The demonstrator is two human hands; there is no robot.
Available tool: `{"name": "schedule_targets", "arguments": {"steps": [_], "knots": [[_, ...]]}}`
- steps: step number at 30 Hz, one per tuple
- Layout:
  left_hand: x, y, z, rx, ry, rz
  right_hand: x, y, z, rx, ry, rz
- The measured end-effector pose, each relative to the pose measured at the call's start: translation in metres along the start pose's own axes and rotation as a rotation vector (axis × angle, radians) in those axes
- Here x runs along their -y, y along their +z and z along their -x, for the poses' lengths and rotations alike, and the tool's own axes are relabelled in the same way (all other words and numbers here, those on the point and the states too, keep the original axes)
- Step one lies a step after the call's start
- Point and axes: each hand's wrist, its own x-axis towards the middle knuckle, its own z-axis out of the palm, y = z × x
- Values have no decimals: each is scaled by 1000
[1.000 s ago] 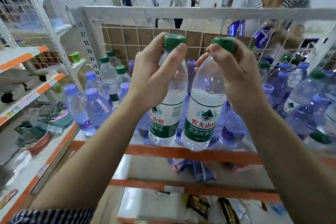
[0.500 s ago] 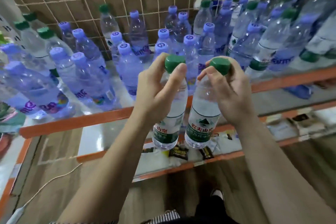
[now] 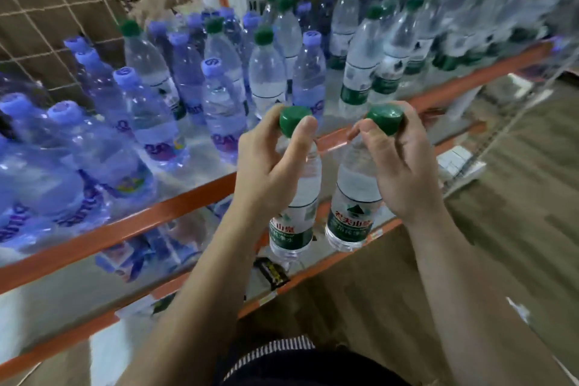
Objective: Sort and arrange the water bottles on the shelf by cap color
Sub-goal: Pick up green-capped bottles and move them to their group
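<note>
Left hand (image 3: 272,172) grips the left green-cap bottle (image 3: 293,229), right hand (image 3: 404,172) the right green-cap bottle (image 3: 351,216), both by the neck in front of the shelf (image 3: 156,213); a neck-only hold may slip, or placing may topple the crowded purple-cap bottles (image 3: 219,97).

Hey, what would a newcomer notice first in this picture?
Dead centre, the left hand grips one green-capped bottle by its top and the right hand grips a second green-capped bottle. Behind them, purple-capped bottles crowd the shelf at left, green-capped shelf bottles at right.
</note>
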Motion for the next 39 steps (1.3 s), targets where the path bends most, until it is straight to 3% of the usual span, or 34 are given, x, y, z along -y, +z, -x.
{"name": "schedule_targets", "arguments": {"steps": [11, 27, 39], "knots": [[31, 166, -75, 152, 21, 43, -102, -126, -52, -103, 69, 108], [110, 321, -228, 100, -23, 86, -230, -235, -221, -54, 76, 171], [111, 363, -238, -207, -110, -218, -270, -257, -298, 192, -40, -72]]}}
